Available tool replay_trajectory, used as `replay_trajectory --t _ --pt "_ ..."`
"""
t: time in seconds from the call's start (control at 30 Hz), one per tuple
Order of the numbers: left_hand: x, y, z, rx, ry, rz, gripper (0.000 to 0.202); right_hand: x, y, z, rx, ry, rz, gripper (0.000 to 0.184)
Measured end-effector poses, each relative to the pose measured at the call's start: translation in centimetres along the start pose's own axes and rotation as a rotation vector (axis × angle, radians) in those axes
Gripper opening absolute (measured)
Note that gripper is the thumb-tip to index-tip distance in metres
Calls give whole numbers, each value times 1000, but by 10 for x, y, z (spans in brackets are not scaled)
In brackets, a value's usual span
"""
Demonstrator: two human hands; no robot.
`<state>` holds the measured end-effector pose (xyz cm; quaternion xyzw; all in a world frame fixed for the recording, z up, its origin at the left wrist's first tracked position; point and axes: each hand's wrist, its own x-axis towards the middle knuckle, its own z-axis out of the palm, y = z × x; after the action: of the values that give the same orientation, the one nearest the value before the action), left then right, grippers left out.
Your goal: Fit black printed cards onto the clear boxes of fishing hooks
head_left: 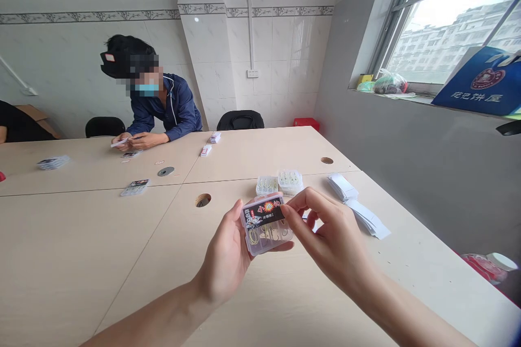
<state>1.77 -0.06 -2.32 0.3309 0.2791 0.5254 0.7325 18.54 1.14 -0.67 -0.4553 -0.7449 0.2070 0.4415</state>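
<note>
My left hand is wrapped around a small clear plastic fish hook box, tilted toward me above the table. Hooks and coiled pale line show through its lower compartments. Across the upper part of the lid lies a black label with red and white print. The fingers of my right hand are bent together, thumb and fingertip pressed at the label's right end. Just behind sit open trays of hooks and a second stack of clear boxes. Something printed is partly hidden behind my right fingers.
White paper cards lie fanned out at the right. Across the table, a person handles a small card, near stacked boxes and another hook box. Cable holes pierce the tabletop. A blue bag stands on the windowsill.
</note>
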Motion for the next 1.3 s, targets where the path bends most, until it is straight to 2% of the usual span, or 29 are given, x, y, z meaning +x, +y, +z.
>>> replay_trajectory --t 0.27,0.67,1.3 --pt "0 0 0 -12 -16 -3 49 0 -1 -1 13 -9 22 18" --pt "-2 1 5 2 2 11 47 -3 -1 -1 -25 -1 -23 19" --pt "-3 -1 3 4 -6 6 47 2 -2 -2 92 -49 80 22"
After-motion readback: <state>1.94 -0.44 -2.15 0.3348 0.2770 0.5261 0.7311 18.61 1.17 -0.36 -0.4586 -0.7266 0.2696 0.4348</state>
